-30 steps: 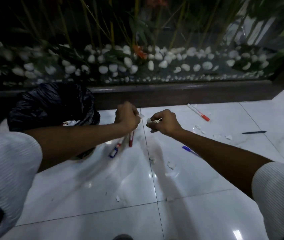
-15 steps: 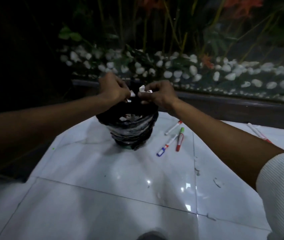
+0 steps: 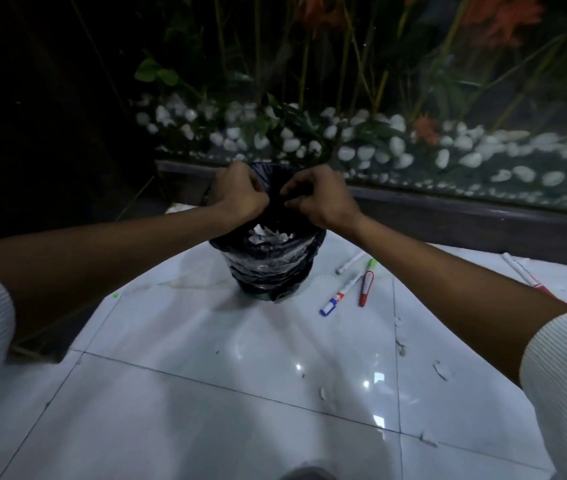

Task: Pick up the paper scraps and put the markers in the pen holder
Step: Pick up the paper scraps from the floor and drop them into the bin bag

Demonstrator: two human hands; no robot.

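White floor tiles (image 3: 178, 403) hold scraps (image 3: 440, 370); over the lined bin (image 3: 268, 268), left hand (image 3: 240, 195) and right hand (image 3: 316, 199), fingers curled with contents hidden, should open fully inside its rim.

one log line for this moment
phase: dumping scraps | left hand, right hand: over bin | markers: on floor
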